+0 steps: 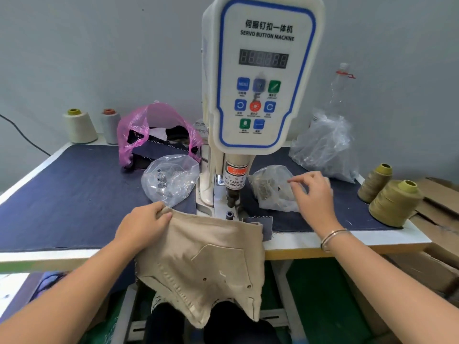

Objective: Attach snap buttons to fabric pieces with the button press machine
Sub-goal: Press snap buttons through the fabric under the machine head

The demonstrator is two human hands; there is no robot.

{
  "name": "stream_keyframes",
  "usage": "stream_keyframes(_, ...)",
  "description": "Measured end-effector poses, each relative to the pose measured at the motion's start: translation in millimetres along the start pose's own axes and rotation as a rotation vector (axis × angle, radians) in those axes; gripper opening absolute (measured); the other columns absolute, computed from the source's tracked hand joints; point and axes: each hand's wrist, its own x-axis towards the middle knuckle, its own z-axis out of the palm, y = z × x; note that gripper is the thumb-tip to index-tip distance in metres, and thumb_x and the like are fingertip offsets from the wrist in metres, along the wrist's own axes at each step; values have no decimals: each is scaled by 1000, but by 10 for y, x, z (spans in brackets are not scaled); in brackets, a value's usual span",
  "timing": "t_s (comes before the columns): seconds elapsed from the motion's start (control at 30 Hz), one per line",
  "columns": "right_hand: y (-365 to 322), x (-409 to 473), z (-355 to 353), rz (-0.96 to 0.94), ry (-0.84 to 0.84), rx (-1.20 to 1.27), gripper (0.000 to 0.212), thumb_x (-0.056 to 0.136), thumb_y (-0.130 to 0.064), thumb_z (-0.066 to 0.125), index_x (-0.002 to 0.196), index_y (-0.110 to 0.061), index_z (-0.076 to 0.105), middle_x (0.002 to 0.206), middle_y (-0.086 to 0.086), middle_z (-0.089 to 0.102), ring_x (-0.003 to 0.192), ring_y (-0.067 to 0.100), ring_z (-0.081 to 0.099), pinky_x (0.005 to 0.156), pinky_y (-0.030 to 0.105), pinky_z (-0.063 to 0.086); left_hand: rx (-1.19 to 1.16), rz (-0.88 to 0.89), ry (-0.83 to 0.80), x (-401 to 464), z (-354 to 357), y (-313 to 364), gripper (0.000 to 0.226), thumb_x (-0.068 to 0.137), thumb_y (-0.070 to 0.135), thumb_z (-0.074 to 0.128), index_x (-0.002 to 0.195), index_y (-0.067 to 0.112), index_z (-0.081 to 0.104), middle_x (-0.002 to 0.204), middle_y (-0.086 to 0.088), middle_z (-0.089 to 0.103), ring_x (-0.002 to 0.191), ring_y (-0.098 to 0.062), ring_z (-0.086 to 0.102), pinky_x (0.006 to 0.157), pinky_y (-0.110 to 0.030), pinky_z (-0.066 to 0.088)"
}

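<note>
Beige garment at the press, right hand over button bag

Left hand [146,223] pinches the top left corner of the beige cotton garment piece [206,264], thumb and fingers clamped on the edge. Fabric's top edge lies on the front of the table [347,240] right below the small dark lower die [229,215] of the white servo button press machine [258,78]; the rest hangs off the table edge toward the lap. The piece shows a pointed pocket flap outline, a stitched seam running diagonally, and two small dark metal studs low on the right side.

Right hand [314,192] hovers with fingers spread and loosely bent, gripping nothing, over the small clear plastic bag of brass snap parts [270,188] right of the machine. A silver bangle [331,238] sits on that wrist.

Second clear plastic bag of silver snap parts [171,180] lies left of the machine. Dark blue denim cloth [69,194] covers the table. Two olive thread cones [390,194] stand at the right edge
</note>
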Motion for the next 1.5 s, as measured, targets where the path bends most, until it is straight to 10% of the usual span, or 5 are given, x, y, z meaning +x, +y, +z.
stream_keyframes(0.17,250,347,266,-123,-319,-701,19,90,-38,55,96,-38,73,145,1,35,136,27,17,106,41,13,433,121,69,-25,114,192,24,92,28,45,69,23,39,78,1,65,81,-25,61,68,-35,31)
stream_keyframes(0.4,138,487,612,-273,-421,-945,30,92,-35,45,112,-27,67,138,1,41,132,26,25,105,41,21,548,388,396,-69,229,147,30,80,24,37,56,13,50,47,-4,49,45,-27,46,55,-34,32)
stream_keyframes(0.93,76,517,691,-169,-517,-913,28,91,-30,48,111,-19,63,125,3,46,119,24,37,107,46,18,347,244,372,-102,242,95,30,83,36,37,61,19,48,53,4,55,54,-24,51,64,-37,35)
stream_keyframes(1.27,-205,196,136,0,59,-167,10,77,-28,75,68,-25,71,108,-6,51,119,16,36,101,33,18,341,220,342,-100,245,94,23,83,30,49,62,20,50,55,4,57,55,-23,51,66,-38,37)
stream_keyframes(1.5,-784,-540,254,945,-608,1024,10,82,-11,69,75,-8,63,59,1,55,37,6,41,33,14,30,337,268,365,-112,242,80,24,83,31,46,62,20,47,53,5,54,54,-24,49,65,-38,37)
